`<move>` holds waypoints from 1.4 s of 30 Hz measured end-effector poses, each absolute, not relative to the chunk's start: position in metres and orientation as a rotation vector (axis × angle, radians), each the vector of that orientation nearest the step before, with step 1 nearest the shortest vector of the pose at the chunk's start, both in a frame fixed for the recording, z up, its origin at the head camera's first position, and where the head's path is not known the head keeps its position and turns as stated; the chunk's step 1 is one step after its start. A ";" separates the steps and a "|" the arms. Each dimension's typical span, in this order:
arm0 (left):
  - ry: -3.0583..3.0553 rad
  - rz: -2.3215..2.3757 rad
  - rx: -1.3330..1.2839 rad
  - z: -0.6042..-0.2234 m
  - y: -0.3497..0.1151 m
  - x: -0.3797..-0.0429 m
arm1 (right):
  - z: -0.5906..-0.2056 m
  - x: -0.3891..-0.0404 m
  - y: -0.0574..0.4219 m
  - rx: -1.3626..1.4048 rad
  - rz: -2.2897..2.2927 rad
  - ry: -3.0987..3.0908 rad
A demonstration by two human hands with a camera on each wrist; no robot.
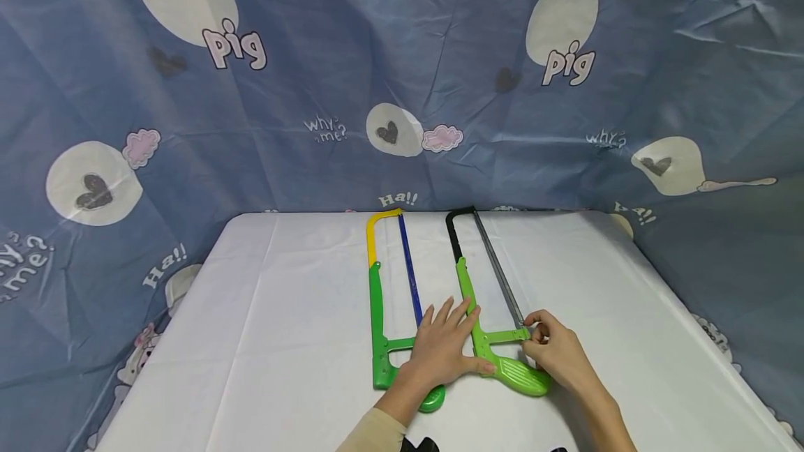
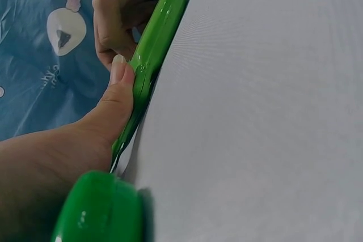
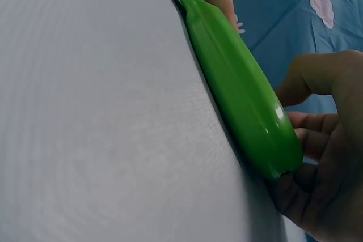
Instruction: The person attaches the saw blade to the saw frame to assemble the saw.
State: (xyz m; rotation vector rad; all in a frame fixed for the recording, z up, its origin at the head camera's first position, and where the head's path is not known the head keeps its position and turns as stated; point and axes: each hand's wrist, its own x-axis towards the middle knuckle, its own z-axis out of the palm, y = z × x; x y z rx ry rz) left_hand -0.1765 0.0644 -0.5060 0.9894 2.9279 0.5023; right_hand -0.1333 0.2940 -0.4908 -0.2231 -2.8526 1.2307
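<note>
Two hacksaws lie side by side on the white table. The light green hacksaw (image 1: pixel 518 375) has a black front frame and a grey blade (image 1: pixel 500 267). My left hand (image 1: pixel 442 347) is spread over its frame, fingertips on the green bar and thumb against the handle; the left wrist view shows this thumb (image 2: pixel 117 86) along the handle's side. My right hand (image 1: pixel 559 351) pinches the blade-side end of its green crossbar (image 1: pixel 505 336), near the blade's lower end. The small part between these fingertips is hidden. Under my left wrist passes the darker green hacksaw (image 1: pixel 377 312), with a blue blade (image 1: pixel 410 264).
Yellow forms the far frame (image 1: pixel 371 236) of the darker green hacksaw. A blue cloth (image 1: pixel 301 89) with pig prints hangs behind the table (image 1: pixel 295 340) and drapes along its sides. Small black objects (image 1: pixel 419 445) show at the bottom edge.
</note>
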 end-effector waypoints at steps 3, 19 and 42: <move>2.928 0.473 0.998 -0.507 0.064 -0.176 | -0.489 -0.132 0.292 -0.201 1.109 -2.895; 2.931 0.468 0.996 -0.508 0.063 -0.177 | -0.486 -0.136 0.286 -0.182 0.933 -2.977; 2.941 0.465 1.004 -0.509 0.063 -0.177 | -0.491 -0.136 0.293 -0.231 1.400 -2.836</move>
